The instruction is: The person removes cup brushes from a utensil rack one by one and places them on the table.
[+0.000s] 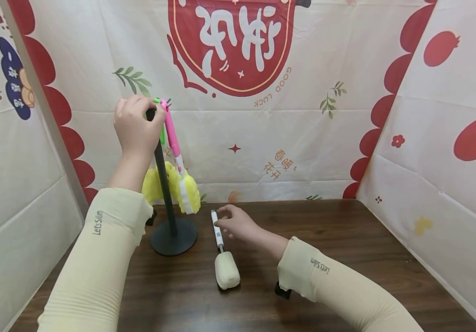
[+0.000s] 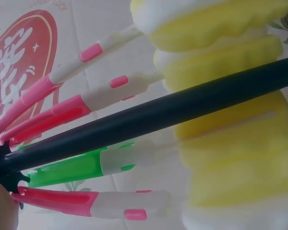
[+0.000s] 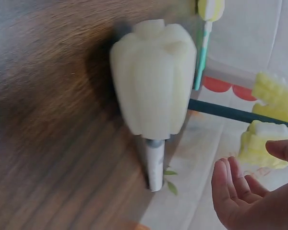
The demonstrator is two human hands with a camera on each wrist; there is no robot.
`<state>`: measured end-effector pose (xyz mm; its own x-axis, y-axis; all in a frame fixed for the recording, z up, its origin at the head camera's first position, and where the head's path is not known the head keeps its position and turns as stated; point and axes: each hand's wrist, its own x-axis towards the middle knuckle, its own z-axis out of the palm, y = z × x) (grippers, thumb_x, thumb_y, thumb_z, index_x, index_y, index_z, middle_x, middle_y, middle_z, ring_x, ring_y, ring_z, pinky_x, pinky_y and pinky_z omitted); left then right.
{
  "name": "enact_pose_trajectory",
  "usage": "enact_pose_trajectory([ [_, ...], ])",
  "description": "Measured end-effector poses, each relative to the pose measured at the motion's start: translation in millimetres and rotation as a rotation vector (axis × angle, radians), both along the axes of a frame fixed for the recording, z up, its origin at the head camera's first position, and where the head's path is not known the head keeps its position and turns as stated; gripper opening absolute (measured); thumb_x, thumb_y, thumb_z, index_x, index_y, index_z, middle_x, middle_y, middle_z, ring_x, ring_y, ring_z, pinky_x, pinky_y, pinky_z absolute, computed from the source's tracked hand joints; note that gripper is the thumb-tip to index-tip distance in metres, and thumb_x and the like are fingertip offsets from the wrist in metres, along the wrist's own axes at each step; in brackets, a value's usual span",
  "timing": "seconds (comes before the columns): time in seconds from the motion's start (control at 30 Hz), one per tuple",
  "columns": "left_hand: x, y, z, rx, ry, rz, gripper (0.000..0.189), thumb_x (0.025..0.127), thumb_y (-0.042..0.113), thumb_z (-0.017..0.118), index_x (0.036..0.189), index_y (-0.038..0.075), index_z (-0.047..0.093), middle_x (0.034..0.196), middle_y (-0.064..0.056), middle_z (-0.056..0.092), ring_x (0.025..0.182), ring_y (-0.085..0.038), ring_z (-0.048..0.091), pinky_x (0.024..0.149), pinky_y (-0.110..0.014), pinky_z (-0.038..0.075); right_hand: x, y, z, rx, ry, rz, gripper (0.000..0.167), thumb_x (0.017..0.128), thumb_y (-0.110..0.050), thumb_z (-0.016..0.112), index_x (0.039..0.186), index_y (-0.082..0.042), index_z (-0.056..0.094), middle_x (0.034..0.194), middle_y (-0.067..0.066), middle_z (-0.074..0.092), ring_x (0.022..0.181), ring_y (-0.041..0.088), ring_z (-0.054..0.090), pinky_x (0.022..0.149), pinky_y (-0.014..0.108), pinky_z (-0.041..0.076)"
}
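My left hand [image 1: 138,122] grips the top of a black hook stand [image 1: 163,180], its thumb beside the upper end of a pink-handled sponge brush [image 1: 173,136]. Several yellow-and-white sponge brushes hang around the pole, among them a green-handled sponge brush [image 2: 69,167] in the left wrist view. On the table lies a cream sponge brush [image 1: 227,271], its white handle pointing away from me. My right hand [image 1: 240,223] hovers beside that handle, fingers loosely bent and thumb apart. In the right wrist view, a gap shows between the hand and the cream brush [image 3: 153,81].
The stand's round base [image 1: 174,237] sits on the left part of the brown wooden table [image 1: 304,276]. A printed cloth [image 1: 263,129] hangs behind it and along both sides. Another brush with a teal handle [image 3: 201,57] appears at the top of the right wrist view.
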<state>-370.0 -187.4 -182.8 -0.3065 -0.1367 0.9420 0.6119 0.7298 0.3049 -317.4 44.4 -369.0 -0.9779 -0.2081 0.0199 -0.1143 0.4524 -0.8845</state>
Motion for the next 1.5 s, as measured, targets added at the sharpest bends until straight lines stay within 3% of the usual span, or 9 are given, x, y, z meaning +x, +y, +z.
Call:
enact_pose_trajectory([
  [0.2, -0.9, 0.8, -1.7, 0.079, 0.008, -0.104, 0.028, 0.090, 0.018, 0.057, 0.082, -0.004, 0.072, 0.094, -0.012, 0.071, 0.088, -0.026, 0.048, 0.082, -0.033, 0.036, 2.7, -7.3, 15.9, -0.022, 0.045, 0.025, 0.041, 0.093, -0.017, 0.064, 0.131, -0.003, 0.055, 0.098, 0.008, 0.064, 0.084, 0.019, 0.063, 0.071, 0.035, 0.054],
  [0.4, -0.1, 1.9, -2.6, 0.114, 0.012, -0.118, 0.028, 0.089, 0.019, 0.058, 0.081, -0.003, 0.073, 0.095, -0.010, 0.072, 0.087, -0.020, 0.046, 0.078, -0.031, 0.035, 4.8, -13.5, 32.7, 0.041, 0.134, 0.017, 0.042, 0.093, -0.022, 0.065, 0.131, -0.007, 0.057, 0.098, 0.005, 0.065, 0.092, 0.019, 0.062, 0.078, 0.035, 0.051],
  [0.8, -0.2, 0.6, -0.9, 0.160, 0.017, -0.160, 0.028, 0.088, 0.018, 0.057, 0.083, -0.003, 0.075, 0.094, -0.009, 0.072, 0.089, -0.018, 0.051, 0.078, -0.028, 0.035, 8.1, -28.3, 56.3, 0.018, 0.211, 0.021, 0.042, 0.091, -0.025, 0.066, 0.130, -0.012, 0.059, 0.102, 0.004, 0.064, 0.094, 0.020, 0.060, 0.079, 0.037, 0.051],
  [1.07, -2.2, -1.4, -1.6, 0.183, 0.039, -0.234, 0.027, 0.088, 0.014, 0.056, 0.081, -0.005, 0.074, 0.092, -0.009, 0.073, 0.081, -0.008, 0.046, 0.071, -0.025, 0.030, 10.4, -39.0, 69.4, -0.034, 0.200, 0.041, 0.043, 0.091, -0.026, 0.067, 0.131, -0.014, 0.058, 0.106, 0.003, 0.062, 0.097, 0.020, 0.058, 0.078, 0.036, 0.051],
  [1.3, -4.7, -4.3, -0.8, 0.202, 0.053, -0.275, 0.026, 0.087, 0.012, 0.056, 0.079, -0.007, 0.073, 0.090, -0.010, 0.073, 0.089, -0.017, 0.059, 0.080, -0.024, 0.037, 10.3, -46.5, 80.1, -0.095, 0.207, 0.059, 0.045, 0.093, -0.020, 0.065, 0.135, -0.008, 0.054, 0.107, 0.006, 0.061, 0.101, 0.022, 0.058, 0.084, 0.041, 0.051],
  [1.5, -7.2, -6.4, -2.3, 0.212, 0.073, -0.274, 0.027, 0.087, 0.018, 0.060, 0.079, -0.004, 0.074, 0.089, -0.008, 0.073, 0.089, -0.015, 0.060, 0.082, -0.023, 0.038, 6.4, -51.2, 83.5, -0.116, 0.217, 0.052, 0.045, 0.093, -0.020, 0.065, 0.134, -0.008, 0.054, 0.109, 0.005, 0.062, 0.101, 0.021, 0.058, 0.085, 0.040, 0.050],
])
